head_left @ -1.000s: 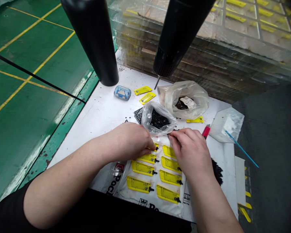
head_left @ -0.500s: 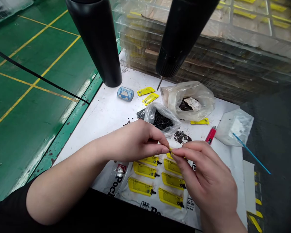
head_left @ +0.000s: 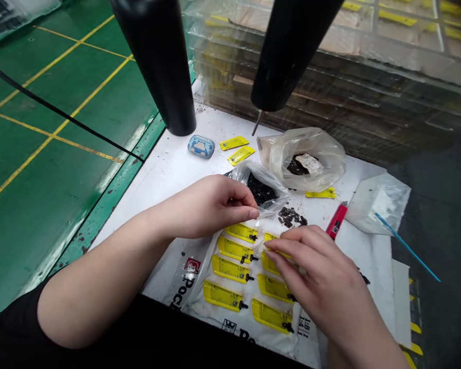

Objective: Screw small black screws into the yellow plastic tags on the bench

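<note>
The left hand (head_left: 211, 207) was pinched shut beside the bag of black bits (head_left: 261, 189); the right hand (head_left: 322, 282) gripped a yellow plate (head_left: 271, 238) near the front edge of the table (head_left: 169, 169)

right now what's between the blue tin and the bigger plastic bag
Two loose yellow plastic pieces lie between the blue tin and the bigger plastic bag, per the head view.

a blue tin (head_left: 201, 146) sat near the tabletop's (head_left: 169, 169) far left corner; a red cutter (head_left: 337, 221) and blue stick (head_left: 407, 247) lay toward its right edge.
</note>
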`<act>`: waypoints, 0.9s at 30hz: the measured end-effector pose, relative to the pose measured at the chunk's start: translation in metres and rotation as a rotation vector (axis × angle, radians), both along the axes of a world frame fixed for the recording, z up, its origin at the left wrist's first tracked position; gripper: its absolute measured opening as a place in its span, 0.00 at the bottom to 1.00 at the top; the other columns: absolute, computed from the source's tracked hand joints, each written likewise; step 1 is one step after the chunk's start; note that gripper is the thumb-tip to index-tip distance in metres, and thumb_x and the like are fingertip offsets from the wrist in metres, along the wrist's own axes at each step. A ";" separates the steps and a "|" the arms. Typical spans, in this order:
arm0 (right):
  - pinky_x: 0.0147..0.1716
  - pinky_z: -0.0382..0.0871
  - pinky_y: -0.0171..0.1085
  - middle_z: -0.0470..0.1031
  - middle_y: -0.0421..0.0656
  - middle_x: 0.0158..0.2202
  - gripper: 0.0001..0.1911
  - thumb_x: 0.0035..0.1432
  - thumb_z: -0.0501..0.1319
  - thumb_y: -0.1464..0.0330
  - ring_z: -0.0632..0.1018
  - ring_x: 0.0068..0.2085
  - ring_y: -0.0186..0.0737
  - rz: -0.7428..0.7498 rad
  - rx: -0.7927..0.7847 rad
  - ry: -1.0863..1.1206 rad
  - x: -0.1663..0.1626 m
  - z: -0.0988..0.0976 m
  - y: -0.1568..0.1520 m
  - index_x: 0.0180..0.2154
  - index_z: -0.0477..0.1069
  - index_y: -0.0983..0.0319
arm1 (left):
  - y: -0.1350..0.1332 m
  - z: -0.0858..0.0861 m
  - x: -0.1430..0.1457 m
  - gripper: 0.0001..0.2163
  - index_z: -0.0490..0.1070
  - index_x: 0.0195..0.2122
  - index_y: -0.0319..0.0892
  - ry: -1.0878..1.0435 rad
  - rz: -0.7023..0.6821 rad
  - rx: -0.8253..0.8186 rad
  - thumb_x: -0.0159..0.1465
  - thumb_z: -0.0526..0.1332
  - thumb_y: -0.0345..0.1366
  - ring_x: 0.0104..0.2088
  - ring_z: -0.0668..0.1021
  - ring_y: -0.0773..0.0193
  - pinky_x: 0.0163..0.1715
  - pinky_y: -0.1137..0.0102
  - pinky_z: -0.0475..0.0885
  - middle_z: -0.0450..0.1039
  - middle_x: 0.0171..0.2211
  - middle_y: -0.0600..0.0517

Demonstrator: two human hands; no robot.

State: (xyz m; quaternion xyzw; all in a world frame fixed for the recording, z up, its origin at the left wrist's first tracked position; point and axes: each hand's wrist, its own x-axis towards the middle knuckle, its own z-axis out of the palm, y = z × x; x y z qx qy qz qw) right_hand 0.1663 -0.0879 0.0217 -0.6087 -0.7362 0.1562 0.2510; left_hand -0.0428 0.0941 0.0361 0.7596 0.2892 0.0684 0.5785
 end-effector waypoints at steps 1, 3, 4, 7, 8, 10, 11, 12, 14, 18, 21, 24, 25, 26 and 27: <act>0.49 0.72 0.43 0.78 0.41 0.46 0.08 0.73 0.66 0.71 0.76 0.48 0.42 0.052 -0.021 -0.005 -0.002 -0.001 0.000 0.51 0.77 0.55 | 0.001 0.000 0.000 0.10 0.84 0.40 0.40 0.033 0.006 0.061 0.71 0.66 0.40 0.32 0.76 0.68 0.31 0.73 0.68 0.82 0.32 0.54; 0.48 0.70 0.45 0.78 0.41 0.45 0.07 0.73 0.67 0.72 0.75 0.46 0.42 0.130 -0.055 -0.018 -0.008 -0.004 0.000 0.49 0.78 0.56 | 0.002 0.001 -0.001 0.09 0.84 0.40 0.41 0.108 -0.005 0.165 0.71 0.66 0.40 0.30 0.74 0.69 0.29 0.72 0.65 0.81 0.30 0.55; 0.48 0.68 0.45 0.79 0.41 0.44 0.06 0.73 0.66 0.72 0.74 0.45 0.42 0.153 -0.064 -0.025 -0.012 -0.006 0.001 0.49 0.78 0.56 | 0.002 0.001 0.000 0.09 0.84 0.39 0.41 0.143 -0.022 0.210 0.71 0.67 0.40 0.29 0.74 0.69 0.29 0.72 0.64 0.81 0.30 0.55; 0.46 0.65 0.46 0.78 0.41 0.42 0.06 0.74 0.65 0.73 0.73 0.45 0.43 0.180 -0.074 -0.048 -0.023 -0.012 0.002 0.47 0.79 0.57 | 0.002 0.002 0.000 0.08 0.84 0.37 0.42 0.222 -0.090 0.314 0.70 0.68 0.39 0.29 0.74 0.68 0.30 0.71 0.63 0.81 0.31 0.54; 0.46 0.65 0.46 0.78 0.41 0.42 0.06 0.74 0.65 0.73 0.73 0.45 0.44 0.181 -0.079 -0.054 -0.024 -0.013 0.002 0.47 0.79 0.57 | 0.002 0.002 0.000 0.08 0.84 0.37 0.43 0.237 -0.106 0.329 0.70 0.69 0.39 0.30 0.74 0.68 0.30 0.70 0.62 0.81 0.30 0.54; 0.46 0.64 0.46 0.77 0.42 0.42 0.07 0.73 0.65 0.74 0.73 0.45 0.44 0.183 -0.086 -0.063 -0.026 -0.015 0.002 0.48 0.80 0.57 | 0.002 0.004 0.000 0.08 0.84 0.36 0.43 0.255 -0.118 0.342 0.70 0.69 0.39 0.29 0.74 0.68 0.30 0.70 0.62 0.81 0.30 0.54; 0.46 0.64 0.46 0.77 0.43 0.42 0.08 0.73 0.65 0.74 0.73 0.45 0.45 0.183 -0.090 -0.068 -0.026 -0.016 0.002 0.48 0.80 0.57 | 0.001 0.004 0.001 0.08 0.84 0.36 0.43 0.257 -0.118 0.349 0.70 0.69 0.39 0.29 0.73 0.67 0.30 0.70 0.61 0.81 0.30 0.54; 0.46 0.64 0.46 0.77 0.43 0.42 0.08 0.73 0.65 0.74 0.73 0.45 0.45 0.183 -0.091 -0.073 -0.026 -0.016 0.002 0.48 0.80 0.57 | 0.001 0.005 0.001 0.08 0.84 0.36 0.43 0.259 -0.116 0.356 0.70 0.69 0.39 0.29 0.73 0.67 0.30 0.69 0.61 0.81 0.30 0.54; 0.46 0.64 0.46 0.77 0.43 0.43 0.08 0.73 0.65 0.74 0.73 0.46 0.45 0.182 -0.090 -0.083 -0.025 -0.017 0.002 0.48 0.80 0.57 | 0.001 0.005 0.002 0.08 0.84 0.35 0.43 0.267 -0.112 0.370 0.70 0.69 0.39 0.29 0.73 0.67 0.30 0.69 0.60 0.81 0.30 0.54; 0.48 0.64 0.45 0.78 0.42 0.44 0.09 0.72 0.66 0.75 0.74 0.47 0.45 0.186 -0.072 -0.104 -0.023 -0.019 0.003 0.47 0.79 0.56 | 0.000 0.004 0.002 0.08 0.84 0.35 0.44 0.268 -0.113 0.382 0.70 0.70 0.40 0.28 0.73 0.67 0.29 0.69 0.59 0.80 0.29 0.55; 0.48 0.64 0.44 0.78 0.41 0.45 0.09 0.71 0.67 0.76 0.74 0.47 0.44 0.192 -0.063 -0.111 -0.023 -0.020 0.004 0.46 0.79 0.56 | 0.000 0.002 0.002 0.08 0.83 0.34 0.43 0.251 -0.107 0.389 0.69 0.70 0.40 0.28 0.73 0.68 0.28 0.68 0.58 0.80 0.29 0.55; 0.49 0.64 0.44 0.78 0.41 0.46 0.08 0.71 0.67 0.75 0.74 0.48 0.44 0.205 -0.057 -0.121 -0.023 -0.021 0.004 0.47 0.78 0.57 | -0.001 0.002 0.001 0.09 0.83 0.33 0.43 0.245 -0.102 0.395 0.69 0.70 0.40 0.28 0.73 0.68 0.28 0.68 0.58 0.80 0.29 0.55; 0.49 0.65 0.44 0.78 0.41 0.46 0.07 0.71 0.67 0.75 0.74 0.48 0.44 0.212 -0.052 -0.118 -0.023 -0.020 0.004 0.47 0.78 0.57 | -0.001 0.002 0.001 0.09 0.83 0.33 0.43 0.242 -0.100 0.396 0.70 0.70 0.40 0.28 0.73 0.68 0.28 0.68 0.58 0.80 0.29 0.55; 0.49 0.65 0.44 0.78 0.42 0.46 0.07 0.72 0.66 0.75 0.74 0.48 0.44 0.217 -0.045 -0.110 -0.023 -0.020 0.005 0.47 0.78 0.58 | -0.001 0.002 0.002 0.09 0.83 0.33 0.43 0.238 -0.100 0.397 0.70 0.70 0.40 0.28 0.73 0.68 0.28 0.68 0.58 0.80 0.29 0.55; 0.49 0.65 0.44 0.78 0.42 0.45 0.07 0.72 0.66 0.75 0.74 0.48 0.44 0.220 -0.035 -0.096 -0.023 -0.020 0.005 0.48 0.77 0.58 | -0.001 0.003 0.002 0.09 0.83 0.33 0.43 0.233 -0.102 0.395 0.70 0.70 0.39 0.28 0.73 0.68 0.28 0.68 0.58 0.80 0.29 0.55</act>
